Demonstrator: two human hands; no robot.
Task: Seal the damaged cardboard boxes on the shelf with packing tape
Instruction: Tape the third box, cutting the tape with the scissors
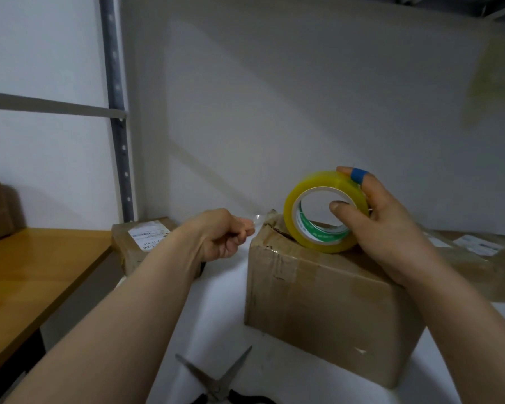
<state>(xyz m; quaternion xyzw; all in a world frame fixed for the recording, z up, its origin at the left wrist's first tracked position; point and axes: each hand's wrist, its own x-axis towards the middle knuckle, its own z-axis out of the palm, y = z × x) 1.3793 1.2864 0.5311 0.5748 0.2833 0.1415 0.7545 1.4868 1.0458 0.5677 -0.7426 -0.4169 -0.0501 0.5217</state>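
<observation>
A worn brown cardboard box [327, 304] stands on the white shelf [216, 310], its top flaps torn at the far left corner. My right hand [385, 228] grips a yellowish roll of packing tape [321, 211] upright on the box top, thumb inside the core. A blue band wraps one fingertip. My left hand [225, 234] hovers just left of the box's torn corner and pinches the clear free end of the tape [257, 220] between curled fingers.
Open scissors [216, 380] lie on the shelf at the bottom centre. A labelled box [140, 243] sits behind my left arm, another labelled box [478, 258] at the right. A wooden table [32, 275] stands at the left, beside a metal shelf post [120, 141].
</observation>
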